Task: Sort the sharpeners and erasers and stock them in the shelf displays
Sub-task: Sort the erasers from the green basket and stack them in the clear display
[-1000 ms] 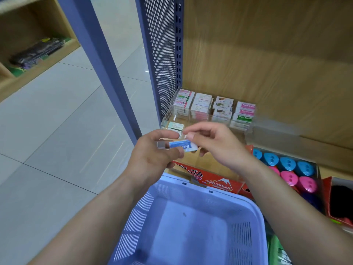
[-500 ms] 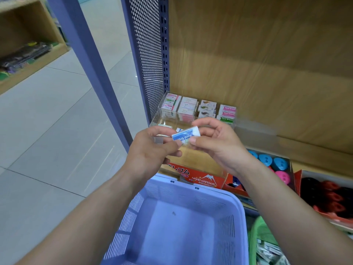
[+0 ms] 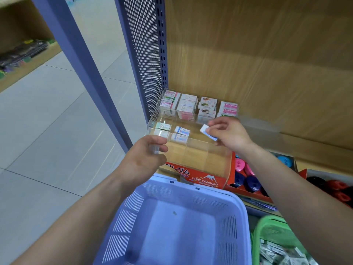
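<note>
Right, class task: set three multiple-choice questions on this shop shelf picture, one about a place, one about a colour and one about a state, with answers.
1. Where is the small white-and-blue eraser?
A. in the lilac plastic basket
B. held over the clear acrylic display tray
C. on the tiled floor

2. What colour is the cardboard box printed HARD ERASER?
A. red
B. green
C. black

3. What is the right hand doing?
A. lying flat on the shelf
B. hanging empty
C. pinching the eraser

Answers:
1 B, the eraser sits in the air over the tray's open compartments.
2 A, its printed front face is red.
3 C, thumb and fingers close on one end of the eraser.
</note>
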{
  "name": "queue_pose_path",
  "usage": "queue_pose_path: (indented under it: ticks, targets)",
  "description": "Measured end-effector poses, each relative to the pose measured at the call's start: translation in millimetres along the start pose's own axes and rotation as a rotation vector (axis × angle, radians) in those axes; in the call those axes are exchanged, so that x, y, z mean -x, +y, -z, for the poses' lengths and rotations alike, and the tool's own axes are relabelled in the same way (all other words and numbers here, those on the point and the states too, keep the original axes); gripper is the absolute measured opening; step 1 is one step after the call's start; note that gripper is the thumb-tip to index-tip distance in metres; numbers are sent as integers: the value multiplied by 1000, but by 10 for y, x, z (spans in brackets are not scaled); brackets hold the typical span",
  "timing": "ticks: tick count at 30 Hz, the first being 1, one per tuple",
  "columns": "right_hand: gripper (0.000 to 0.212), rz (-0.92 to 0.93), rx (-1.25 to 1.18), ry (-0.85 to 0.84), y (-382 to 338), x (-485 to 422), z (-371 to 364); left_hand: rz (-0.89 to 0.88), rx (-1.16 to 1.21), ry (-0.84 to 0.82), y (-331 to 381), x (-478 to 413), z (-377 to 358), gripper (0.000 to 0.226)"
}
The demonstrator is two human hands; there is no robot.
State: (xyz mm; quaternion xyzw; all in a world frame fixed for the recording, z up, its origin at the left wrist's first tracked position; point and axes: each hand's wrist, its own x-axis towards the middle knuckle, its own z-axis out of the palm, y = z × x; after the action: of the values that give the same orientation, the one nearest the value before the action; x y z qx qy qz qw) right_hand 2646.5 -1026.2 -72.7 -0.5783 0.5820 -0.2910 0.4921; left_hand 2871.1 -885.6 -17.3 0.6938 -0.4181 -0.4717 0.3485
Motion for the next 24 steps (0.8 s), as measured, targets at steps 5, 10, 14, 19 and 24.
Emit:
queue_pose_path:
  ticks: [5,10,14,19,24]
  targets:
    - [19,156,344,-14,50,-365,-98,-11,32,-15,-64,-42,9,47]
    - [15,221,590,-84,155,-515,-218,-20,129,40,-90,-110,21,46]
    - [8,287,801,-108,119,-523,-276,-23,156,59,-86,-122,42,33]
    - [19,302,882,-212,108,-477,-239,-49,169,42,-39,-93,28,23]
    - [26,334,680,-110,225,-315,-150,-48,187,48,-7,-80,-16,25]
